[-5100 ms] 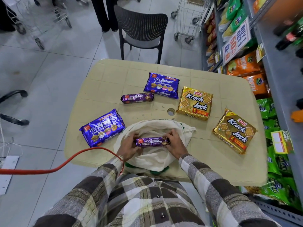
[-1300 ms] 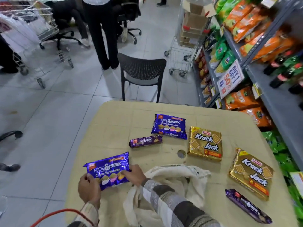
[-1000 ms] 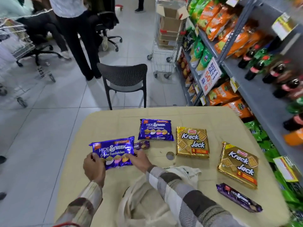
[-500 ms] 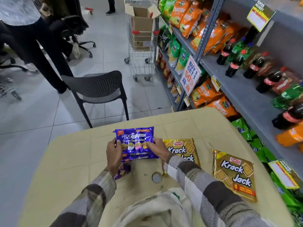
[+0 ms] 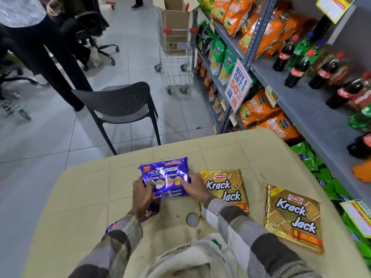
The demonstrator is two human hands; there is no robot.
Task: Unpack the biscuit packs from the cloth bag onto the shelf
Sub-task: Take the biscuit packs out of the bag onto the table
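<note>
Purple Hide & Seek pack (image 5: pixel 164 174) now stacked on twin pack (image 5: pixel 172 195), mid table (image 5: pixel 80 197).
Came from near-left edge; left hand (image 5: pixel 141 194) and right hand (image 5: pixel 192 186) grip its ends. Sorting only, none on shelf (image 5: pixel 313 117) yet. Count: 2 purple flats, 2 gold (Krack Jack pack (image 5: pixel 224 187) beside stack, second Krack Jack pack (image 5: pixel 293 215) near right edge), 1 purple roll (image 5: pixel 150 212) visible, cloth bag (image 5: pixel 190 257) at near edge.

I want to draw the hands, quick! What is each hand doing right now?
Left hand: holds the purple pack by its left end.
Right hand: holds the same pack by its right end.
</note>
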